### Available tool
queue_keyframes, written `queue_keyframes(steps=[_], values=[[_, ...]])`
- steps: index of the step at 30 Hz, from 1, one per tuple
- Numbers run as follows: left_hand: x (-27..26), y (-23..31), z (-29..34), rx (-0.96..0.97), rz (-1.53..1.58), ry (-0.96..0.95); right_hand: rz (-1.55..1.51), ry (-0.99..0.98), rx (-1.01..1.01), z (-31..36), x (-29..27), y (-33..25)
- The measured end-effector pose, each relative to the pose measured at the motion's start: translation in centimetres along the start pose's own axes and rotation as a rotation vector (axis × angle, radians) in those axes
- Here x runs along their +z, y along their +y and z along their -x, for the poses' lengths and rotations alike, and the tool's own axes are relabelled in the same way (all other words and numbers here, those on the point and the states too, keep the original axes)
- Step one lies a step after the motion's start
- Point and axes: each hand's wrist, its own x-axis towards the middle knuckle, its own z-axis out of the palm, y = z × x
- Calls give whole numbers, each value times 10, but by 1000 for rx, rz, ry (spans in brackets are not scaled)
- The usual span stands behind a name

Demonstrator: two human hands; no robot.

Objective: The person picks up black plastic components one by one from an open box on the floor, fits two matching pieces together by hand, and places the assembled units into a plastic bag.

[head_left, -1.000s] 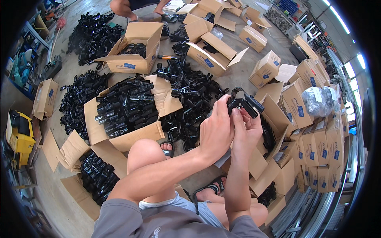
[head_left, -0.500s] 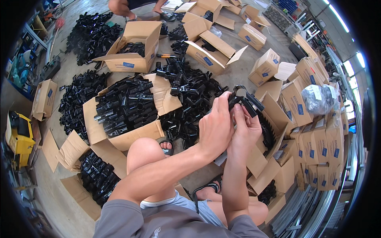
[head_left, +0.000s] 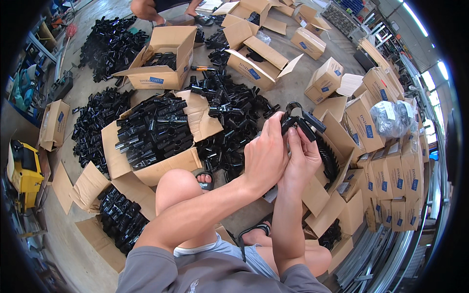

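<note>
Both hands hold one glossy black pipe clamp up in front of me; a curved, ring-like part rises at its top and a straight tube-like part points right. My left hand is closed round its left side. My right hand pinches it from below with thumb and fingers, close against the left. Whatever lies between the fingertips is hidden. Just beyond the hands spreads a loose heap of similar black pieces. Below and right of the clamp, an open carton holds a row of black parts.
A carton heaped with black parts stands ahead left of my knees. Another open carton sits beyond it, near a person's leg and hand. Stacked cartons and long metal bars line the right; a yellow case stands far left.
Hardly anything differs: both hands keep hold of the pipe clamp in nearly the same place. The clamp appears very slightly turned, and the whole view has shifted a little.
</note>
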Motion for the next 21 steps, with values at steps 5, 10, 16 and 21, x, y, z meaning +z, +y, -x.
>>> queue_keyframes(steps=[5, 10, 16, 21], values=[[0, 1, -2, -15, 2, 14, -29, 30, 29, 0, 2, 2], [2, 0, -3, -41, -14, 18, -68, 14, 32, -1, 3, 3], [3, 2, -2, -50, -16, 4, -20, 64, 114, -2, 6, -4], [7, 1, -2, -79, -51, -22, -110, 77, 182, -3, 4, -5]])
